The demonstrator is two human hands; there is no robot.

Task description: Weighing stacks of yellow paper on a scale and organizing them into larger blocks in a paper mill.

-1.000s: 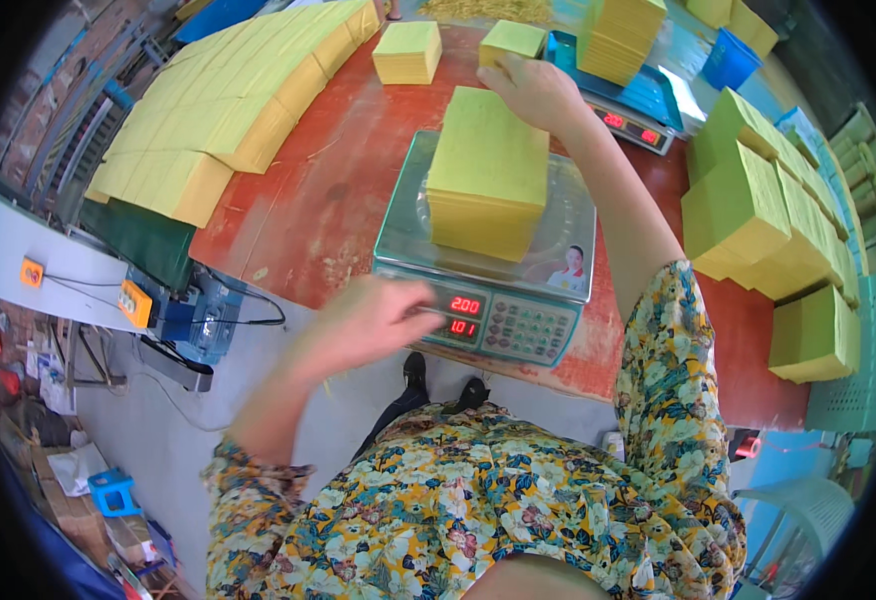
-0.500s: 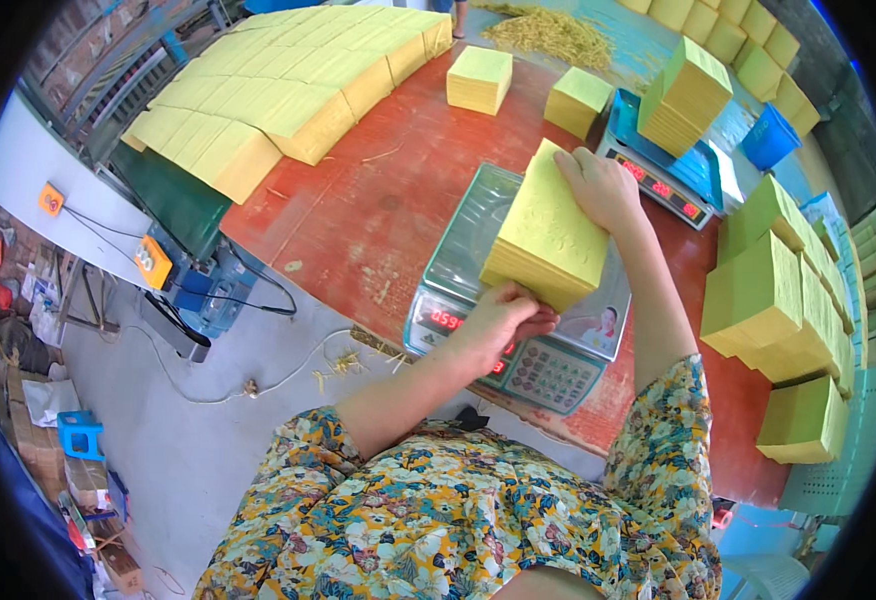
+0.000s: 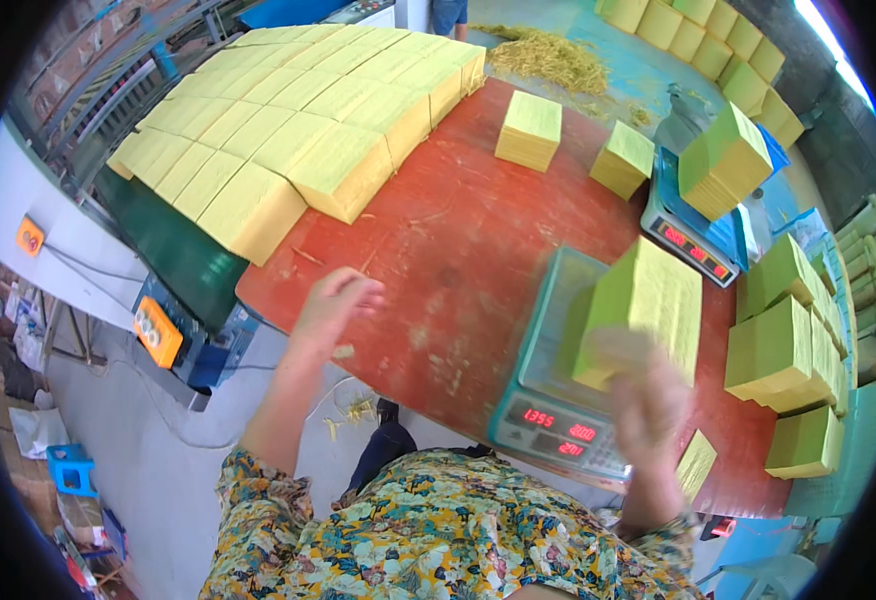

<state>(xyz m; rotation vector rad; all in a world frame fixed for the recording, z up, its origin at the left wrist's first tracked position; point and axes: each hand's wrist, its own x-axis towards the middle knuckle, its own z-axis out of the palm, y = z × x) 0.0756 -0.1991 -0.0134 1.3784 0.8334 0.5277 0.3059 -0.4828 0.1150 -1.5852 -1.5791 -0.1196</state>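
Observation:
A tall stack of yellow paper sheets [image 3: 658, 310] stands on a teal digital scale [image 3: 548, 335] with lit red digits, at the right of the red table. My right hand [image 3: 648, 400] is in front of the stack's near side, smeared by motion; whether it touches the stack or holds anything does not show. Over the table's near left part, my left hand [image 3: 338, 305] hangs apart from everything, fingers loosely bent and nothing in them. Beside my right wrist lies a smaller yellow piece [image 3: 696, 465], partly hidden by the arm.
Many yellow blocks [image 3: 288, 110] sit in rows at the far left. Two loose stacks [image 3: 529, 130] stand beyond the scale. A second scale [image 3: 693, 235] carries another stack [image 3: 726, 160]. More stacks [image 3: 773, 350] line the right side. An orange switch box [image 3: 158, 332] is at the left.
My left hand has let go of the yellow stack and moved left. My right hand has come from the stack's far side to its near side. The whole view has shifted.

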